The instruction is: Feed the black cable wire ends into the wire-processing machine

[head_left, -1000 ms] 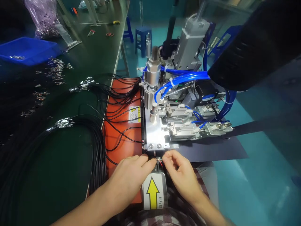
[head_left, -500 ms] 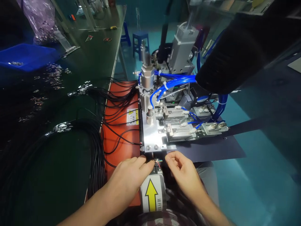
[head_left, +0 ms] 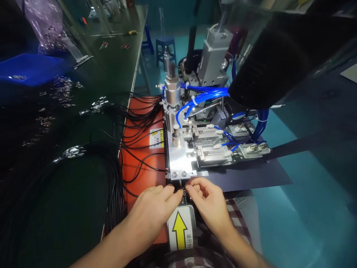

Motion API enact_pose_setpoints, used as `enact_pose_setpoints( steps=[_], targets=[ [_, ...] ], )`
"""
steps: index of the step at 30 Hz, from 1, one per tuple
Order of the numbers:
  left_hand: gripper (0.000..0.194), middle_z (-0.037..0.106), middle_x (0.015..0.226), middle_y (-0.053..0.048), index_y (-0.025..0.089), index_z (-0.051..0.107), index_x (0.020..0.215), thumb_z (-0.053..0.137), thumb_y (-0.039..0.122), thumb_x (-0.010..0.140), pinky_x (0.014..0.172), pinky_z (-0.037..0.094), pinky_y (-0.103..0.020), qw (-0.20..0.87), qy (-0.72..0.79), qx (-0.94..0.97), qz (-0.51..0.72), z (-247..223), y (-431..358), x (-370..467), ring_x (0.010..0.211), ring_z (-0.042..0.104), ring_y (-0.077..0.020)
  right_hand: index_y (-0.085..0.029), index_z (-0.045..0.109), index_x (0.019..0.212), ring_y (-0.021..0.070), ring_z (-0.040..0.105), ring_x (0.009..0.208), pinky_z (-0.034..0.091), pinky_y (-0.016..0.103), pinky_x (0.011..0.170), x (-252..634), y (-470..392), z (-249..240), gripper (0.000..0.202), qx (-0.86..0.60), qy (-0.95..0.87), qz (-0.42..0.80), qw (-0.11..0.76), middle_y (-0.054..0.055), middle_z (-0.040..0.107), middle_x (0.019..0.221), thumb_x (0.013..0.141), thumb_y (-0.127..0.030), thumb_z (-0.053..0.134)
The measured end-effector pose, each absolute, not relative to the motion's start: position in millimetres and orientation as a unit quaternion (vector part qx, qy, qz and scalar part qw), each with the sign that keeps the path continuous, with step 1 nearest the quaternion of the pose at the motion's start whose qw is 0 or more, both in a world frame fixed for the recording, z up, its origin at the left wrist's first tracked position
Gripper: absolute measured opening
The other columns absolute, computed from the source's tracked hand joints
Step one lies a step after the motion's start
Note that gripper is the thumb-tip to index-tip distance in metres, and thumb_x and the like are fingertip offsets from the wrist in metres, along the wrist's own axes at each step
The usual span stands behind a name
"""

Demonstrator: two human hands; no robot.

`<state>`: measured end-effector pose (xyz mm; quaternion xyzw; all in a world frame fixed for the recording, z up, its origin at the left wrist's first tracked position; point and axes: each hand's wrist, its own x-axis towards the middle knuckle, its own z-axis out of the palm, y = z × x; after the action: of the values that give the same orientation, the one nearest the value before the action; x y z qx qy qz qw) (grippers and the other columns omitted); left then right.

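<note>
A black cable (head_left: 129, 192) runs across the red plate and under my left hand (head_left: 156, 204), whose thumb and fingers are closed on it at the front of the machine. My right hand (head_left: 208, 201) is pinched shut right beside the left thumb. Whatever lies between its fingertips is hidden. Both hands meet just below the machine's metal plate (head_left: 178, 160), above a narrow black track (head_left: 183, 203). Nearer to me sits a white guide cover with a yellow arrow (head_left: 179, 229).
Bundles of black cables (head_left: 111, 175) with shiny metal ends lie on the dark green table (head_left: 83, 193). A blue tray (head_left: 30, 67) and loose metal parts (head_left: 64, 89) are farther left. Small air cylinders (head_left: 212, 154) and blue hoses (head_left: 212, 96) fill the machine's right side.
My right hand has moved left, its fingertips now at the left thumb. The thin coloured wires seen there before are now covered. My left hand has stayed nearly still.
</note>
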<state>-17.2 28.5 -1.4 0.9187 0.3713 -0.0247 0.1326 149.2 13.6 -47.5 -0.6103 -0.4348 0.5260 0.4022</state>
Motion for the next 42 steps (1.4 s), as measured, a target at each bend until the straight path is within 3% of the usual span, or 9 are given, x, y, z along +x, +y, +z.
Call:
enact_pose_setpoints(
  steps=[10,20,24,29,35,42],
  targets=[
    [0.034,0.066,0.09,-0.005,0.016,0.056,0.117,0.053,0.008,0.083,0.063,0.055,-0.038,0.158,0.382,0.91,-0.042,2,31,-17,0.074,0.063,-0.0228,-0.019,0.053,0.075,0.0126,0.038,0.053,0.031,0.024,0.049,156,4,-49,0.019,-0.599,-0.492,0.501,0.386,-0.004,0.045,0.061,0.089,-0.031,0.048],
    [0.036,0.068,0.093,-0.006,0.018,0.057,0.114,0.048,0.005,0.081,0.067,0.055,-0.036,0.191,0.393,0.899,-0.018,2,33,-17,0.078,0.065,-0.0219,-0.017,0.057,0.073,0.0152,0.045,0.055,0.037,0.026,0.052,164,11,-47,0.024,-0.592,-0.387,0.608,0.362,-0.001,0.052,0.062,0.08,-0.039,0.057],
    [0.036,0.068,0.095,-0.006,0.017,0.056,0.114,0.046,0.004,0.082,0.069,0.055,-0.035,0.198,0.389,0.9,-0.014,3,33,-18,0.08,0.065,-0.0216,-0.018,0.058,0.076,0.0139,0.038,0.052,0.031,0.024,0.048,162,0,-46,0.026,-0.619,-0.396,0.571,0.365,-0.004,0.044,0.059,0.081,-0.044,0.056],
    [0.036,0.068,0.093,-0.006,0.017,0.056,0.114,0.047,0.005,0.081,0.068,0.054,-0.035,0.211,0.394,0.894,-0.032,4,32,-18,0.078,0.064,-0.0214,-0.019,0.059,0.073,0.0131,0.035,0.05,0.029,0.024,0.046,155,-10,-44,0.021,-0.646,-0.451,0.513,0.341,-0.005,0.037,0.054,0.081,-0.038,0.059],
    [0.035,0.067,0.093,-0.005,0.018,0.055,0.114,0.048,0.007,0.082,0.067,0.053,-0.033,0.195,0.389,0.9,-0.028,2,33,-18,0.077,0.064,-0.0208,-0.021,0.058,0.076,0.017,0.048,0.059,0.035,0.027,0.057,159,-6,-35,0.016,-0.645,-0.601,0.355,0.312,0.0,0.055,0.064,0.088,-0.03,0.052],
    [0.039,0.067,0.093,-0.006,0.017,0.055,0.115,0.044,0.001,0.081,0.065,0.054,-0.034,0.164,0.384,0.908,-0.027,0,31,-19,0.076,0.064,-0.0214,-0.019,0.053,0.072,0.0123,0.037,0.049,0.029,0.023,0.046,163,6,-48,0.028,-0.581,-0.41,0.606,0.357,-0.005,0.042,0.056,0.083,-0.045,0.055]
  ],
)
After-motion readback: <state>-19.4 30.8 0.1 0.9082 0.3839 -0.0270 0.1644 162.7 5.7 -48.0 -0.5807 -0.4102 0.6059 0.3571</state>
